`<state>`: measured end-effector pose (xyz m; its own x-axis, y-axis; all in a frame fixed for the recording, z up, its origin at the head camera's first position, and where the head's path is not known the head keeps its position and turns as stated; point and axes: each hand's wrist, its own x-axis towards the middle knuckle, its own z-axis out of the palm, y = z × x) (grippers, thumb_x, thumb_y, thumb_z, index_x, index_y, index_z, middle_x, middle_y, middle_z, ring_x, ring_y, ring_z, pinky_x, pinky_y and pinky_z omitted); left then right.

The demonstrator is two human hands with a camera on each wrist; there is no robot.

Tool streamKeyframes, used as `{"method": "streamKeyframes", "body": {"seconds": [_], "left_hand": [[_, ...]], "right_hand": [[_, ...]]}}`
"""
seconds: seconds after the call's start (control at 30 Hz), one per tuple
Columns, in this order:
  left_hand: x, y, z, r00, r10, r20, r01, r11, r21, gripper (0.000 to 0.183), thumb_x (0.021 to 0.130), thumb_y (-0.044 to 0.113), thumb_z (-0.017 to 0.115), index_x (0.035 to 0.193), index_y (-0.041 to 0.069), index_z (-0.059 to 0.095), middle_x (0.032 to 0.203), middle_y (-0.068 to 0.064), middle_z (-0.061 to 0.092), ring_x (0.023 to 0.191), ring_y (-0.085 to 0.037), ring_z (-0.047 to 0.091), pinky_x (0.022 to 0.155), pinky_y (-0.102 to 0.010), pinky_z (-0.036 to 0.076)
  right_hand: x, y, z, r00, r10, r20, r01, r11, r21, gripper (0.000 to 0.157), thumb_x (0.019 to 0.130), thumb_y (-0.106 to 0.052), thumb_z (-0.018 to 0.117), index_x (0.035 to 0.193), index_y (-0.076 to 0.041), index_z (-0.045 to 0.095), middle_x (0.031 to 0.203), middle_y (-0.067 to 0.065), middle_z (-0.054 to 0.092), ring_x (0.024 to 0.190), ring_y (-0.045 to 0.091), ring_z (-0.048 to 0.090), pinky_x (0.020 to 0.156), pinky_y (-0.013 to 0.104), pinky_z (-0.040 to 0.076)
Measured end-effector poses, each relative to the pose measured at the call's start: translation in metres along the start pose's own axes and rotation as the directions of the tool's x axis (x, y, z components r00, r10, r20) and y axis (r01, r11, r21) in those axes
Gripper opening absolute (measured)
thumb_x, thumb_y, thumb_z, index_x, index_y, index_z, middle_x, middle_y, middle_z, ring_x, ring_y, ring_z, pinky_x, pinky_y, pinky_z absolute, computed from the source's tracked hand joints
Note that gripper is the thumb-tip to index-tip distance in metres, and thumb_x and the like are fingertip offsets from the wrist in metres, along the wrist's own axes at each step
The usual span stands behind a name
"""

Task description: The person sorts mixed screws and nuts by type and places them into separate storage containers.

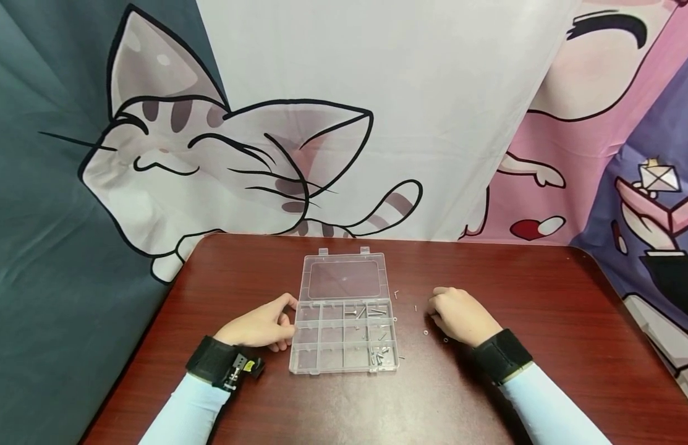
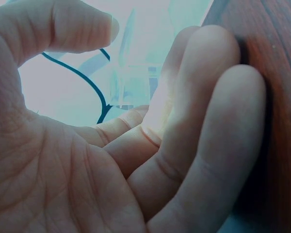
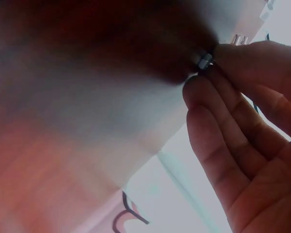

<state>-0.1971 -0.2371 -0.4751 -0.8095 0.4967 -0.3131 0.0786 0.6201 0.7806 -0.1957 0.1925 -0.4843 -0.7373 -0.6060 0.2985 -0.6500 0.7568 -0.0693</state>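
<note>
A clear plastic compartment box (image 1: pixel 331 339) lies on the table with its lid (image 1: pixel 344 279) folded back. Beside its left wall is my left hand (image 1: pixel 258 324), fingers loosely bent, the tips at the box edge. The left wrist view shows a gap between thumb (image 2: pixel 82 29) and fingers. To the right of the box, my right hand (image 1: pixel 460 315) is low over the table. Between its thumb and fingertips it pinches a small shiny metal nut (image 3: pixel 204 61). Several screws (image 1: pixel 378 311) lie in the right-hand compartments, with small metal pieces (image 1: pixel 379 356) in the front right one.
Loose nuts (image 1: pixel 425 332) and small screws (image 1: pixel 396 294) lie on the reddish-brown table (image 1: pixel 433 395) between box and right hand. Another small screw (image 1: pixel 402 357) is by the box's right edge. Behind the table hangs a printed cat curtain (image 1: pixel 405 80).
</note>
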Motion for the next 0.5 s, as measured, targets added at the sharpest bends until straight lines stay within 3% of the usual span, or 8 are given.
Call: {"method": "streamKeyframes", "body": {"seconds": [0.23,0.5], "left_hand": [[-0.001,0.001,0.0,1.0,0.0,0.0,0.0,1.0,-0.001,0.05,0.086,0.014,0.059,0.132,0.002,0.041,0.071,-0.009,0.06,0.064,-0.023,0.066,0.058,-0.036,0.055],[-0.003,0.003,-0.001,1.0,0.018,0.01,-0.018,1.0,-0.017,0.05,0.087,0.013,0.059,0.132,0.001,0.04,0.071,-0.01,0.059,0.064,-0.024,0.065,0.058,-0.037,0.055]], "right_hand": [[0.009,-0.005,0.001,0.999,0.013,0.039,-0.011,0.999,-0.052,0.023,0.065,-0.004,0.068,0.06,-0.02,0.051,0.067,-0.006,0.048,0.055,0.015,0.049,0.055,0.037,0.048],[0.013,-0.007,0.006,0.999,0.031,0.038,-0.031,0.999,-0.013,0.021,0.06,-0.004,0.068,0.067,-0.018,0.055,0.066,-0.009,0.046,0.056,0.01,0.044,0.053,0.031,0.044]]}}
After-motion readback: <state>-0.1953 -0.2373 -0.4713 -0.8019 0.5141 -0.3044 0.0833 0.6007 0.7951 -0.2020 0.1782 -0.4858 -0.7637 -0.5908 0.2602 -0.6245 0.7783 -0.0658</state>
